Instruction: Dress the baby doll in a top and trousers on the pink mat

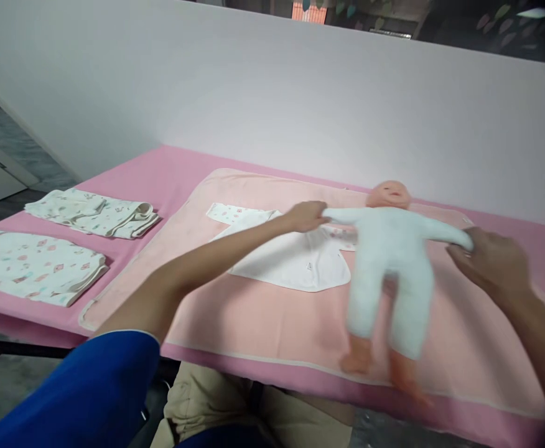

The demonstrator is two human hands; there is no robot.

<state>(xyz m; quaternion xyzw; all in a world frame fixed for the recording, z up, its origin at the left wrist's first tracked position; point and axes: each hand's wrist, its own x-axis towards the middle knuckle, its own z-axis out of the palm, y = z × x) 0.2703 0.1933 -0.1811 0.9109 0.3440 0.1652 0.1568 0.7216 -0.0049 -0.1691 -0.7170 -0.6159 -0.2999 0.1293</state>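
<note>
A baby doll (391, 261) in a pale blue body suit is held up by both arms over a peach towel (263, 323). My left hand (306, 216) is closed on the end of one doll arm. At the other side, my right hand (484, 262) grips the doll's other arm. The doll's head points toward the wall and its bare legs blur above the towel's near edge. A small white baby shirt (295, 258) lies spread flat on the towel, just left of the doll and beneath my left hand.
The towel lies on a pink table (160, 171) against a white wall (272, 93). Two folded patterned cloths (95, 213) (30, 264) rest at the table's left end. My knees show below the near edge.
</note>
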